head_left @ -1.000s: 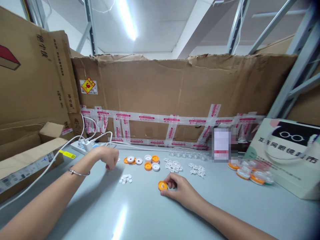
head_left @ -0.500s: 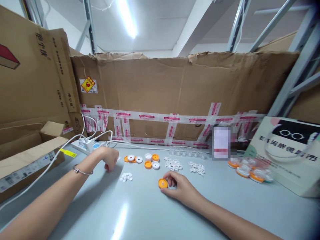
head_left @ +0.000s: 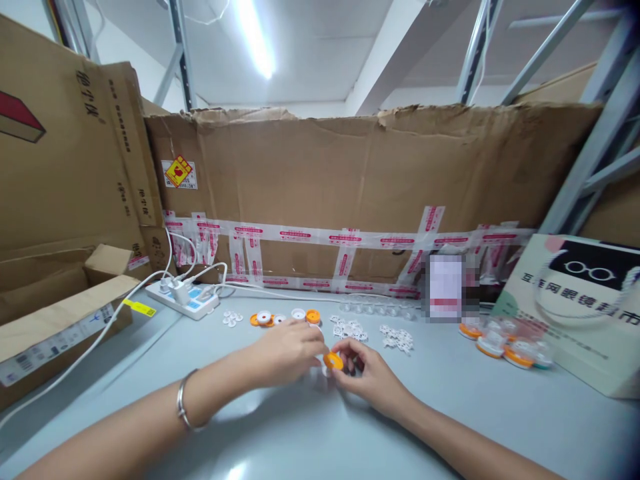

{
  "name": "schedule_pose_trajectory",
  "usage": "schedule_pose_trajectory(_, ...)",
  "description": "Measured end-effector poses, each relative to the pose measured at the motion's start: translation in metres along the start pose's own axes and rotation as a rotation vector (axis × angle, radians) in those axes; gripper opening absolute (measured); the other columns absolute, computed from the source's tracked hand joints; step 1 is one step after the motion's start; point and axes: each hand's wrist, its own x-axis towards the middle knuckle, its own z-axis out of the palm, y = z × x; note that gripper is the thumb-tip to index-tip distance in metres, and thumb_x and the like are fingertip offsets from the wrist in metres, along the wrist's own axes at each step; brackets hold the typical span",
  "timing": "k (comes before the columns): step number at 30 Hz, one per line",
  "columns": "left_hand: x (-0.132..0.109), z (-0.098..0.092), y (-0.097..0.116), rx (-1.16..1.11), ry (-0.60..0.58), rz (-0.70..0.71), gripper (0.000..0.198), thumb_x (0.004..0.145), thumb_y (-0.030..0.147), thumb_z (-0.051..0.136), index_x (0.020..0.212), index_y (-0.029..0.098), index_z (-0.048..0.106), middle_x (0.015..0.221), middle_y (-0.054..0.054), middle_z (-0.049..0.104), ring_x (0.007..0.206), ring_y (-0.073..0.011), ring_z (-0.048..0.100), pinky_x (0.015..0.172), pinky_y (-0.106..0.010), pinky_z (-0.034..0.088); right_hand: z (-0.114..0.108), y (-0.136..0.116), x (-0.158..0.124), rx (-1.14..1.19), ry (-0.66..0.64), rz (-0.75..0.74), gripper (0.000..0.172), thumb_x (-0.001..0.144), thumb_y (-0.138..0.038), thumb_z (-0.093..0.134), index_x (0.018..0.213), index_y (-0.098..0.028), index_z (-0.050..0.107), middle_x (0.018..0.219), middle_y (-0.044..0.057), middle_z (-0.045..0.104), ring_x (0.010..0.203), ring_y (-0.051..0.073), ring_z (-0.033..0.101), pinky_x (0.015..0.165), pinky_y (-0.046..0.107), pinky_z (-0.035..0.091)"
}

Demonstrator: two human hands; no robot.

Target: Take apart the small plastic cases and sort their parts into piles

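My right hand holds a small orange cap in its fingertips, just above the grey table. My left hand has come in from the left and its closed fingertips meet the cap's left side; whether they pinch a small part I cannot make out. Behind the hands lie orange and white caps, and heaps of small white ring parts. A few white discs lie to the left.
A white power strip with cables sits at the back left beside open cardboard boxes. A taped cardboard wall closes off the back. Finished orange-and-clear pieces and a paper bag stand at the right.
My left hand has moved from the left side of the table to the centre, meeting the orange cap. My right hand has lifted and tilted the cap slightly.
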Motion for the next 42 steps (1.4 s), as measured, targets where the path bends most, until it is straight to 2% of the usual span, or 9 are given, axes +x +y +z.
schedule_pose_trajectory(5,-0.002,0.028,0.010,0.191,0.124,0.126,0.018,0.085,0.011,0.041,0.079,0.016,0.057,0.078,-0.002,0.063,0.070,-0.0137,0.052,0.065,-0.027,0.034,-0.001,0.003,0.000,0.026,-0.017,-0.070,0.017,0.064,-0.021,0.057,0.081,-0.017,0.056,0.070,-0.001,0.052,0.064,0.012,0.047,0.061,0.024,0.039)
schedule_pose_trajectory(10,-0.003,0.011,-0.014,0.135,0.112,0.019,0.014,0.085,0.018,0.045,0.080,0.017,0.059,0.077,-0.001,0.062,0.070,-0.0129,0.053,0.062,-0.025,0.032,-0.004,0.005,0.002,0.120,0.022,-0.024,0.037,0.069,-0.034,0.060,0.102,-0.019,0.054,0.073,-0.001,0.055,0.064,0.012,0.048,0.061,0.025,0.040)
schedule_pose_trajectory(14,-0.010,-0.019,-0.050,0.062,-0.084,-0.252,0.008,0.079,0.016,0.053,0.075,0.016,0.060,0.076,-0.001,0.061,0.069,-0.0127,0.054,0.061,-0.023,0.034,-0.005,0.004,0.001,0.129,0.082,0.017,0.033,0.075,-0.037,0.054,0.103,-0.020,0.055,0.071,-0.001,0.054,0.065,0.013,0.049,0.060,0.025,0.038)
schedule_pose_trajectory(18,-0.018,-0.034,-0.069,-0.036,-0.358,-0.368,0.009,0.072,0.012,0.056,0.071,0.018,0.063,0.075,0.000,0.063,0.068,-0.0120,0.055,0.057,-0.020,0.034,-0.005,0.003,0.002,0.125,0.077,0.034,0.029,0.076,-0.036,0.051,0.100,-0.020,0.056,0.071,-0.001,0.054,0.065,0.013,0.049,0.060,0.025,0.038)
schedule_pose_trajectory(22,-0.018,-0.025,-0.068,0.046,-0.472,-0.380,0.015,0.068,0.007,0.053,0.067,0.018,0.063,0.074,0.000,0.065,0.068,-0.0136,0.056,0.058,-0.022,0.033,-0.004,0.005,0.003,0.123,0.095,0.039,0.029,0.077,-0.036,0.049,0.099,-0.019,0.056,0.071,-0.001,0.053,0.063,0.012,0.047,0.059,0.025,0.037)
schedule_pose_trajectory(28,-0.018,-0.010,-0.065,0.172,-0.488,-0.320,0.019,0.068,0.005,0.048,0.060,0.017,0.060,0.068,-0.003,0.063,0.063,-0.0148,0.055,0.065,-0.026,0.036,-0.005,0.009,0.004,0.157,0.129,0.033,0.029,0.077,-0.039,0.050,0.097,-0.018,0.056,0.070,-0.001,0.052,0.061,0.012,0.047,0.058,0.025,0.038)
schedule_pose_trajectory(33,-0.014,-0.007,-0.054,0.188,-0.395,-0.321,0.016,0.073,0.009,0.049,0.065,0.016,0.061,0.072,-0.005,0.062,0.065,-0.0159,0.057,0.068,-0.027,0.039,-0.013,0.009,0.008,0.172,0.176,0.019,0.028,0.078,-0.043,0.048,0.088,-0.018,0.056,0.069,0.000,0.054,0.066,0.014,0.050,0.063,0.026,0.040)
schedule_pose_trajectory(39,0.000,0.015,-0.004,-0.012,-0.087,-0.161,0.022,0.082,0.020,0.049,0.103,0.018,0.057,0.093,-0.006,0.061,0.082,-0.0176,0.058,0.067,-0.025,0.043,-0.018,0.009,0.011,0.132,0.155,-0.022,0.024,0.079,-0.040,0.047,0.076,-0.018,0.055,0.067,-0.001,0.053,0.065,0.013,0.049,0.063,0.025,0.040)
schedule_pose_trajectory(42,0.002,0.031,0.015,-0.032,-0.045,-0.081,0.022,0.084,0.018,0.046,0.104,0.017,0.056,0.088,-0.006,0.060,0.077,-0.0165,0.057,0.067,-0.025,0.043,-0.017,0.009,0.010,0.110,0.132,-0.025,0.023,0.080,-0.039,0.046,0.077,-0.018,0.055,0.069,0.000,0.054,0.066,0.013,0.050,0.063,0.025,0.040)
